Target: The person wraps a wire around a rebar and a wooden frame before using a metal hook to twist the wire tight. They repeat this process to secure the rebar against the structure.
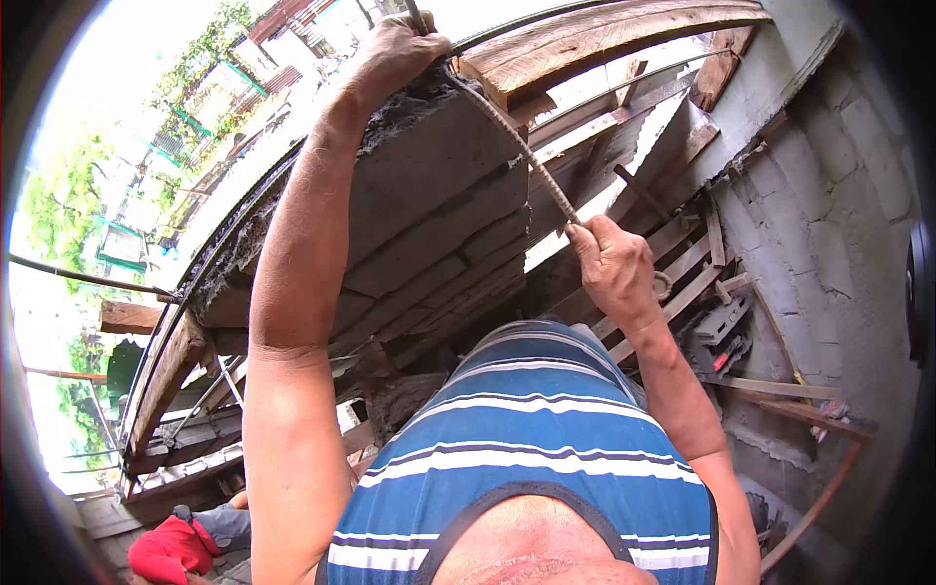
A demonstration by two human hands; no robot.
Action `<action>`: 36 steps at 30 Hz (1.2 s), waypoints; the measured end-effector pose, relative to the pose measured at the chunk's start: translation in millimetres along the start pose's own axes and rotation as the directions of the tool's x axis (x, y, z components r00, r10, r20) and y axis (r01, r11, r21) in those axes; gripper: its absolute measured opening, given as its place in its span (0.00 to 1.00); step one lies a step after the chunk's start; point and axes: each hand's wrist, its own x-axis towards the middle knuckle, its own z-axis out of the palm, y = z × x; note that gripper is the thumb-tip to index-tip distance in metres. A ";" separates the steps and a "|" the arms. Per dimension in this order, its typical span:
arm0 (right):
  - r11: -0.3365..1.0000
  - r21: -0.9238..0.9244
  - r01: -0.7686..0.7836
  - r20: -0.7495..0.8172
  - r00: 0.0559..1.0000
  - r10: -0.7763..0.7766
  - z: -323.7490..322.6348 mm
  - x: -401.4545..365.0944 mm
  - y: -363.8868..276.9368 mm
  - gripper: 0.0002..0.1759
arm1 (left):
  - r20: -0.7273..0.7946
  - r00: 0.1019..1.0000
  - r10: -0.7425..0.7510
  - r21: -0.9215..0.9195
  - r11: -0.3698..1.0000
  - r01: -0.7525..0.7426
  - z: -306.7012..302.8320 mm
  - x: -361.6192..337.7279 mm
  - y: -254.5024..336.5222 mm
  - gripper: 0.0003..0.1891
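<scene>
A ribbed steel rebar [517,146] slants across the corner of a block wall [429,185], from the wall's rough top edge down to the right. My right hand [616,268] is closed around its lower end, thumb laid along the bar. Up at the wall's top corner, my left hand [398,49] is wrapped round a dark upright length of bar [416,14]. The rebar's upper end meets the wall just below that hand, where the join is partly hidden by my fingers.
Wooden beams [604,39] run along the top right, with loose planks [682,292] below. A grey block wall [829,214] rises at right. Thin bars [93,278] stick out at left. Another person in red [171,551] is low at the left.
</scene>
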 end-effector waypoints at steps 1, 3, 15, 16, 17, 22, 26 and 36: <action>0.989 0.140 -0.057 0.051 0.997 0.050 0.6 0.8 0.2 0.16 | 0.014 1.000 0.016 0.005 1.000 -0.016 0.2 1.7 0.3 0.10; 0.957 0.266 -0.115 0.106 0.990 0.089 6.4 0.0 7.1 0.18 | 0.007 1.000 0.022 -0.007 1.000 -0.022 2.0 1.8 -0.7 0.10; 0.977 0.204 -0.056 -0.032 0.997 0.064 32.2 -16.2 -7.0 0.21 | 0.022 0.998 -0.052 0.023 0.998 0.051 -3.0 -2.5 14.9 0.09; 0.981 0.186 -0.061 -0.030 0.997 0.068 30.1 -16.5 -10.3 0.21 | 0.032 0.972 -0.234 0.058 0.971 0.232 -8.7 -19.1 52.1 0.11; 0.981 0.185 -0.059 -0.030 0.997 0.066 30.8 -18.2 -11.3 0.21 | 0.038 0.913 -0.406 0.093 0.911 0.401 -11.6 -28.4 72.5 0.14; 0.932 0.321 -0.171 0.008 0.984 0.178 45.6 -20.6 -13.8 0.23 | 0.014 0.959 -0.284 0.161 0.947 0.278 -9.3 -23.0 55.4 0.10; 0.537 0.699 -0.472 0.350 0.881 0.319 59.4 -28.5 -26.9 0.26 | 0.080 0.982 0.172 0.303 0.934 -0.189 -6.6 -5.8 2.7 0.12; 0.112 0.837 -0.535 0.498 0.832 0.245 67.6 -32.8 -56.7 0.26 | 0.032 0.968 -0.250 0.146 0.959 0.243 -7.4 -14.7 29.3 0.15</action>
